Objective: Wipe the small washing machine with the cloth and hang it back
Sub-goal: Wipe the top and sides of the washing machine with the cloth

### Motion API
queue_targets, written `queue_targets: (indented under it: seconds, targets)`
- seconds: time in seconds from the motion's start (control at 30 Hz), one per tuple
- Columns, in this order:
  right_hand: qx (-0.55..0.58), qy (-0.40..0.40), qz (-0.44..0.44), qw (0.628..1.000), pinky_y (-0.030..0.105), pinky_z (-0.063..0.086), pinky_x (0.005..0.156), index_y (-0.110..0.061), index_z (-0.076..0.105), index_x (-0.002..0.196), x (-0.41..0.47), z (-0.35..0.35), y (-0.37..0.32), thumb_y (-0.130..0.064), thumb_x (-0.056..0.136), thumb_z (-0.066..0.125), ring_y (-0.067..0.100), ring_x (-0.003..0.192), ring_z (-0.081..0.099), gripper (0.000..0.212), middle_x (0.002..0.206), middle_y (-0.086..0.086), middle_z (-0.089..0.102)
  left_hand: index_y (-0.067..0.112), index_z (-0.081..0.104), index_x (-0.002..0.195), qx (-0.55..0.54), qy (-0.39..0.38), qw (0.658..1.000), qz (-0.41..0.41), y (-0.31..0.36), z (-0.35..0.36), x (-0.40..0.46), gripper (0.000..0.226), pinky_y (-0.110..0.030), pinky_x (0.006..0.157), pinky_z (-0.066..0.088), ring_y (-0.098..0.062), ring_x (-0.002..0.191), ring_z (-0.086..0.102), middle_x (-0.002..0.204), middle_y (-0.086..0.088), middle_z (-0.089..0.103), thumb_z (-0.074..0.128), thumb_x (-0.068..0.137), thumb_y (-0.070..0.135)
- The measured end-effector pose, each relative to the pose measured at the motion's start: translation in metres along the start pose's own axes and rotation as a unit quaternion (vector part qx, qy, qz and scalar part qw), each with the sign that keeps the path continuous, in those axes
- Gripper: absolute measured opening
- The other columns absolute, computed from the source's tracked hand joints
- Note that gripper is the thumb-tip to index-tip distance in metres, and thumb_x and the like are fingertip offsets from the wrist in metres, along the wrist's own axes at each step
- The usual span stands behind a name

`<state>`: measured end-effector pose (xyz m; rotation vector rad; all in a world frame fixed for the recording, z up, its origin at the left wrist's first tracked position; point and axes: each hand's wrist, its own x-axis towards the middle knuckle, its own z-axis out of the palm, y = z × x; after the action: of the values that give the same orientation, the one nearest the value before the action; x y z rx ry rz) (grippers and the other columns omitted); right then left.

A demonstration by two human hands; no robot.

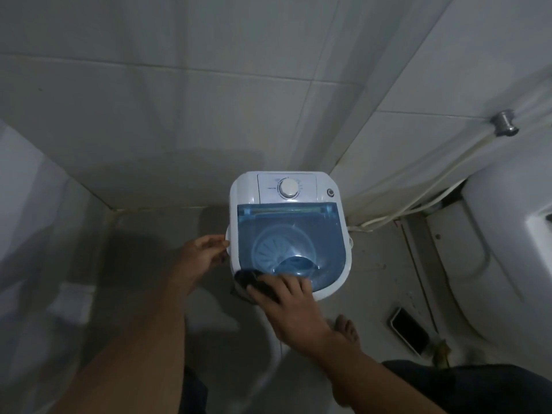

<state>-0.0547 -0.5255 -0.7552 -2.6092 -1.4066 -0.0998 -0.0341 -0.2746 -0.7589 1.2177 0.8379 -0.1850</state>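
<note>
Here, a small white plastic washing machine (289, 231) with a translucent blue lid (291, 234) stands on the grey floor (161, 234) in the corner of a tiled room, close to the pale tiled walls (179, 100). A round white dial (288, 188) sits on its rear control panel, and a ribbed blue pulsator disc (277, 253) shows through the shut lid. The right hand (286, 300) lies flat on the near left corner of the lid, fingers spread, pressing a dark crumpled cloth (254, 280) onto the blue plastic and the white rim. The left hand (203, 252) reaches to the left side of the washing machine, fingers curled lightly with the tips touching its white side; it holds nothing that can be made out. A bare foot (346, 328) stands on the floor just below the right hand. A dark rectangular phone (409, 330) lies on the floor to the right, beside a white toilet (501, 249). A pale hose (418, 201) runs along the right wall from a metal fitting (504, 122).
</note>
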Motion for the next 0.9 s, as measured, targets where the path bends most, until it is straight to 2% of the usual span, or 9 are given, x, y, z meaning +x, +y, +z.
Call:
queue_targets:
  seconds: [0.17,0.3,0.4,0.5,0.6,0.67,0.73,0.8,0.9]
  targets:
    - [-0.026,-0.018,0.160,0.987,0.048,0.035,0.093,-0.032,0.045,0.149,0.117,-0.016,0.052,-0.026,0.083,0.067,0.035,0.120,0.046,0.070,0.143,0.009,0.046,0.001,0.070,0.109,0.000,-0.016,1.000,0.004,0.000,-0.002,-0.001,0.023,-0.032,0.087,0.057,-0.025,0.088,0.068,0.103,-0.020,0.073,0.069,0.087,0.005]
    - [-0.105,-0.030,0.155,0.982,0.049,0.034,0.093,-0.025,0.043,0.150,0.211,-0.024,0.074,-0.017,0.082,0.062,0.038,0.117,0.044,0.071,0.145,0.015,0.043,-0.005,0.067,0.114,0.009,0.000,1.000,-0.002,0.001,0.001,-0.001,0.028,-0.043,0.099,0.051,-0.030,0.094,0.065,0.106,-0.024,0.070,0.067,0.087,0.002]
    - [-0.100,-0.043,0.221,0.969,0.048,0.035,0.093,-0.021,0.050,0.144,0.248,-0.026,0.077,-0.014,0.085,0.058,0.037,0.115,0.046,0.061,0.141,0.014,0.046,0.000,0.070,0.111,0.027,0.005,1.000,0.004,0.001,0.000,0.000,0.026,-0.047,0.103,0.050,-0.034,0.100,0.069,0.109,-0.023,0.073,0.070,0.085,0.006]
    - [-0.094,-0.050,0.159,0.982,0.048,0.035,0.092,-0.025,0.052,0.143,0.227,-0.019,0.060,-0.018,0.081,0.063,0.038,0.116,0.047,0.063,0.141,0.011,0.047,0.004,0.074,0.104,0.026,0.003,1.000,0.005,0.000,-0.003,-0.003,0.020,-0.047,0.100,0.052,-0.035,0.100,0.071,0.105,-0.019,0.075,0.070,0.084,0.004]
    - [-0.047,-0.041,0.052,0.997,0.045,0.037,0.086,-0.031,0.058,0.137,0.160,-0.007,0.030,-0.023,0.080,0.063,0.036,0.107,0.052,0.057,0.137,0.007,0.054,0.012,0.070,0.112,-0.028,-0.030,0.999,-0.032,0.004,-0.008,-0.018,0.024,-0.033,0.086,0.056,-0.019,0.094,0.073,0.109,-0.008,0.076,0.055,0.095,0.007]
    - [-0.021,-0.040,-0.009,0.999,0.043,0.041,0.082,-0.034,0.060,0.134,0.106,-0.005,0.008,-0.029,0.084,0.056,0.034,0.102,0.054,0.051,0.133,0.005,0.055,0.009,0.065,0.122,-0.070,0.006,0.996,-0.053,0.008,-0.014,-0.026,0.030,-0.035,0.090,0.053,-0.023,0.102,0.070,0.116,-0.010,0.072,0.048,0.098,0.008]
    - [-0.020,-0.069,-0.078,0.994,0.043,0.045,0.080,-0.035,0.061,0.131,0.057,-0.011,-0.009,-0.031,0.086,0.057,0.031,0.101,0.055,0.046,0.129,0.004,0.053,0.011,0.066,0.119,-0.052,0.083,0.993,-0.060,0.016,-0.019,-0.040,0.028,-0.041,0.093,0.050,-0.027,0.106,0.067,0.123,-0.012,0.068,0.048,0.097,0.010]
    - [0.035,-0.089,-0.046,0.994,0.045,0.047,0.082,-0.036,0.059,0.133,0.023,-0.026,-0.021,-0.029,0.084,0.062,0.030,0.104,0.057,0.049,0.129,0.000,0.055,0.021,0.068,0.105,0.011,0.100,0.993,-0.063,0.029,-0.015,-0.073,0.020,-0.038,0.087,0.049,-0.021,0.097,0.069,0.122,-0.009,0.071,0.051,0.097,0.019]
    - [0.232,0.029,0.136,0.963,0.046,0.049,0.093,-0.031,0.062,0.132,0.007,-0.072,-0.032,-0.029,0.093,0.053,0.026,0.110,0.057,0.040,0.126,-0.003,0.057,0.019,0.067,0.117,0.068,0.006,0.996,-0.055,0.045,0.004,-0.133,0.035,-0.040,0.092,0.051,-0.023,0.102,0.068,0.118,-0.005,0.071,0.057,0.093,0.044]
